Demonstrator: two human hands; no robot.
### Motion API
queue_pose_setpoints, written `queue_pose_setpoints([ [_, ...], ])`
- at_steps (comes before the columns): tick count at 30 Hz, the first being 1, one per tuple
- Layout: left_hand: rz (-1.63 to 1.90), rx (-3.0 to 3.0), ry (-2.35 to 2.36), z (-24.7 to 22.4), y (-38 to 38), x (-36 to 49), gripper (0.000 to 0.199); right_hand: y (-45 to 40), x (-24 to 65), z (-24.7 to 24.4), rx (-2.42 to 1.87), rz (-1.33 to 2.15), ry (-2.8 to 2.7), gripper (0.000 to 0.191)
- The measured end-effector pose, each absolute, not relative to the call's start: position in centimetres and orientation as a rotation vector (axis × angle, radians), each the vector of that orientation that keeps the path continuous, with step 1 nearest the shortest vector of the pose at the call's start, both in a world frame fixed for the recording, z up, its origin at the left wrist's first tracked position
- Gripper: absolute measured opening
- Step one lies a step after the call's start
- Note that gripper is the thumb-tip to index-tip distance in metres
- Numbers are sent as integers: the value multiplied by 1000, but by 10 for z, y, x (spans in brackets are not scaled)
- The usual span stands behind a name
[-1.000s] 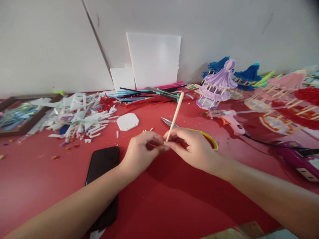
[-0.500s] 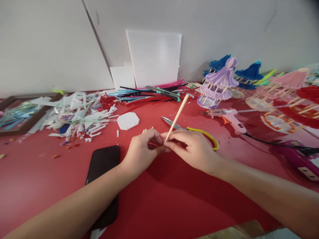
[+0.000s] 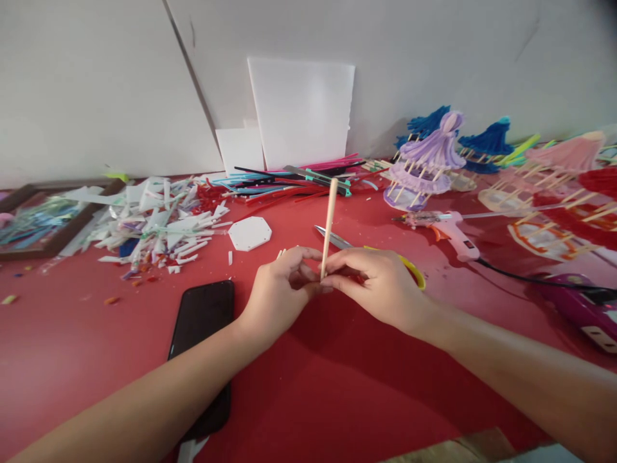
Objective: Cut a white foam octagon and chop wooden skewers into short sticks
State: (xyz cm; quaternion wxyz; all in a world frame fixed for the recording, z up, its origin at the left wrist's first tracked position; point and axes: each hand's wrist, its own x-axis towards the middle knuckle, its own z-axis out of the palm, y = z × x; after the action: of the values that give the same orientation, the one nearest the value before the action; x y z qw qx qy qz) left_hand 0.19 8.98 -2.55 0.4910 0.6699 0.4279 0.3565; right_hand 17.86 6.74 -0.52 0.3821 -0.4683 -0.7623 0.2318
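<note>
A thin wooden stick (image 3: 329, 222) stands nearly upright over the red table, its lower end between my fingertips. My right hand (image 3: 380, 286) pinches it low down between thumb and forefinger. My left hand (image 3: 277, 292) is closed at the same lower end, its thumb and fingers meeting the right fingertips; the exact contact there is partly hidden. Just behind my right hand lie scissors (image 3: 337, 238) with yellow handles, partly covered by it. A white octagonal piece (image 3: 250, 233) with small holes along its edge lies beyond my left hand.
A black phone (image 3: 205, 318) lies by my left forearm. White scraps (image 3: 154, 225) heap at the left, pipe cleaners (image 3: 289, 183) and a cutter (image 3: 315, 175) at the back. On the right are a pink glue gun (image 3: 453, 235), a purple tiered model (image 3: 427, 161) and a power strip (image 3: 578, 308).
The wooden stick has swung from leaning right to almost upright, its top moving left. Both hands stay together at its lower end. The view has shifted slightly.
</note>
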Motion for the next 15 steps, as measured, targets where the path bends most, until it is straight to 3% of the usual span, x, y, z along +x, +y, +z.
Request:
queue_pose_setpoints([
  [7, 787, 1656, 1060, -23, 91, 0, 26, 67, 177, 3, -1275, 598, -2016, 17],
  [15, 822, 1742, 1055, -21, 91, 1, 22, 67, 181, -8, -1177, 349, -2061, 11],
])
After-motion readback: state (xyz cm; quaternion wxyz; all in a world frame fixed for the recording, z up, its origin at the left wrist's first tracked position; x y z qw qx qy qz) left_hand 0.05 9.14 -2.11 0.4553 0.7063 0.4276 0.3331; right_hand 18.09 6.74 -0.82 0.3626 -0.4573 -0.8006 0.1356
